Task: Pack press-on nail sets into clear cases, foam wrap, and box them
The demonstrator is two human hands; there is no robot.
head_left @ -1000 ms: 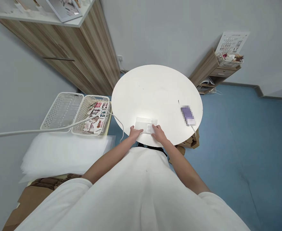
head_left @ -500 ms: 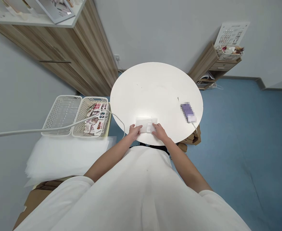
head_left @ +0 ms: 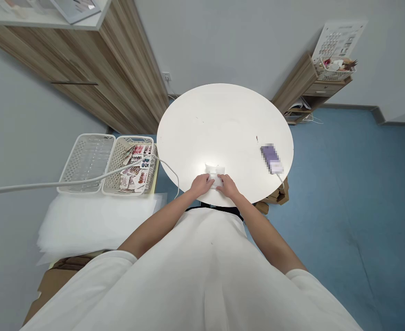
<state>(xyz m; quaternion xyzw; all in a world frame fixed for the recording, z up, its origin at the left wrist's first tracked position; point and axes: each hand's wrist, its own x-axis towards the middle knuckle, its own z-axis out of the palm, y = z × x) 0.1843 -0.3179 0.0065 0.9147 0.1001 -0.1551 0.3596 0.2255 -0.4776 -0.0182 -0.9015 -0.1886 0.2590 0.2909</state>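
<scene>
Near the front edge of the round white table (head_left: 223, 124), a small white, translucent sheet (head_left: 216, 170) lies folded into a compact packet. My left hand (head_left: 201, 185) grips its left side, thumb over the folded part. On the right side, my right hand (head_left: 228, 186) holds the packet between thumb and fingers. The two hands are close together, with the packet between them. Whatever lies inside the folds cannot be made out.
A blurred purple phone (head_left: 270, 156) with a white cable lies on the table's right. Left of the table stand a basket of colourful cards (head_left: 110, 183), a basket of clear pieces (head_left: 63, 177) and stacked translucent sheets (head_left: 92, 220). A cable crosses above the baskets.
My left hand has moved right, folding the sheet's left part over toward my right hand. The packet is narrower, and the view has shifted slightly.
</scene>
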